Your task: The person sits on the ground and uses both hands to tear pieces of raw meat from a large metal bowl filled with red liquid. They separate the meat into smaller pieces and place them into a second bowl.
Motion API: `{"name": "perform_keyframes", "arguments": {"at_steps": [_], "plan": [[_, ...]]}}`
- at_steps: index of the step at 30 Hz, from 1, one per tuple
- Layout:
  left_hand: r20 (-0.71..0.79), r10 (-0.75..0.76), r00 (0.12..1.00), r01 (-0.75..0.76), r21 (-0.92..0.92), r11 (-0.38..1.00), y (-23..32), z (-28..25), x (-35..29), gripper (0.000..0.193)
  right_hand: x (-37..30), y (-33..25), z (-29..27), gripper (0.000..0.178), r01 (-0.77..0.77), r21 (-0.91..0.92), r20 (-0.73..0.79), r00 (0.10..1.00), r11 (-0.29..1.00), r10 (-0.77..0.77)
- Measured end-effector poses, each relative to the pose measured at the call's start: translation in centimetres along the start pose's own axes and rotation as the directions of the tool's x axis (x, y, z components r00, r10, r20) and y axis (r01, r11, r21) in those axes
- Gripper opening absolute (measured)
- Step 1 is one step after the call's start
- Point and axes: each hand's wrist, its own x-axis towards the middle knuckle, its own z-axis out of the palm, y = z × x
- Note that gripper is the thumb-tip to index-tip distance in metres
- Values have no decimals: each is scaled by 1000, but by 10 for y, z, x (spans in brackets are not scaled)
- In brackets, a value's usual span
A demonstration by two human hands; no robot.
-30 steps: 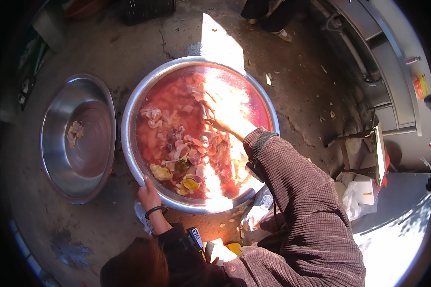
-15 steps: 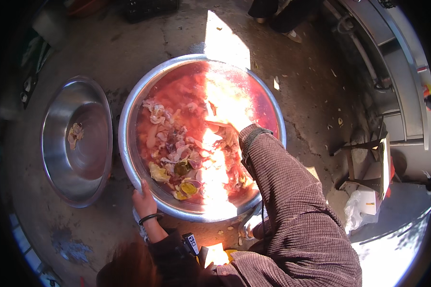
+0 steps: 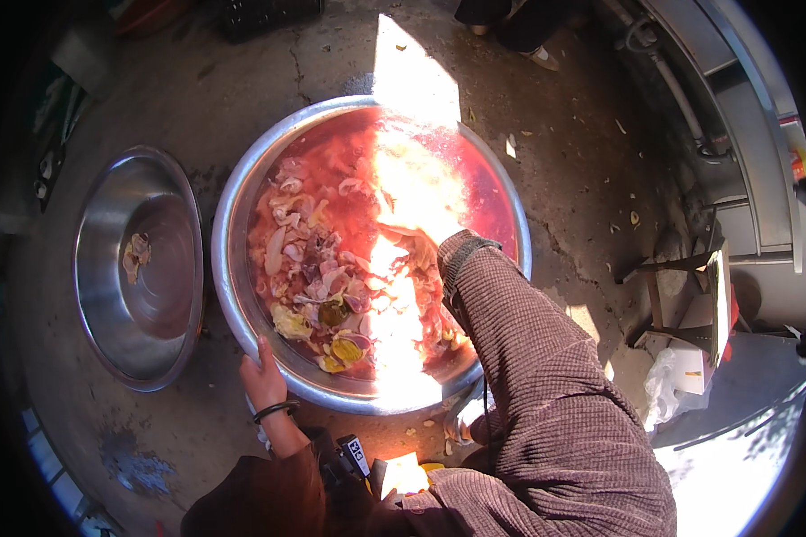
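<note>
A large round metal basin [image 3: 227, 309] stands on the floor before me, holding reddish water and many pieces of raw meat [image 3: 300, 255]. The pieces are pale pink, with some yellow-green ones [image 3: 345, 349] near the front. My left hand [image 3: 264, 383], with a dark bracelet at the wrist, grips the basin's near left rim. My right hand [image 3: 418, 225] reaches into the basin among the pieces, its brown ribbed sleeve crossing the near right rim. Strong sunlight washes that hand out, and its fingers cannot be made out.
To the left stands a second metal basin [image 3: 163, 345] with a small piece of meat [image 3: 136, 257] inside. At right are an open cardboard box [image 3: 716, 309], a plastic bag [image 3: 663, 394] and metal cabinets [image 3: 739, 139]. Another person's foot [image 3: 542, 59] shows at the far side.
More meat pieces now show at the left of the basin, where red water covered some before. My right hand has shifted slightly left. My left hand stays on the rim.
</note>
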Motion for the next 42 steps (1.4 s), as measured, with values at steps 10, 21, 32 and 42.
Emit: {"name": "perform_keyframes", "arguments": {"at_steps": [10, 21, 32, 42], "plan": [[38, -15, 999, 15, 6, 1000, 7, -5, -3, 56, 0, -8, -10, 90, -41, -25, 15, 999, 999, 41], [28, 19, 999, -18, -36, 999, -4, -3, 1, 56, -7, 1, -2, 94, 19, 144, 25, 999, 989, -22], [81, -26, 996, 30, -50, 998, 0, -5, 0, 52, 2, -11, 2, 85, -119, 26, 86, 989, 993, 117], [101, -48, 994, 47, 13, 999, -6, -6, 5, 52, 2, -9, 7, 80, -124, 27, 34, 992, 992, 123]]}}
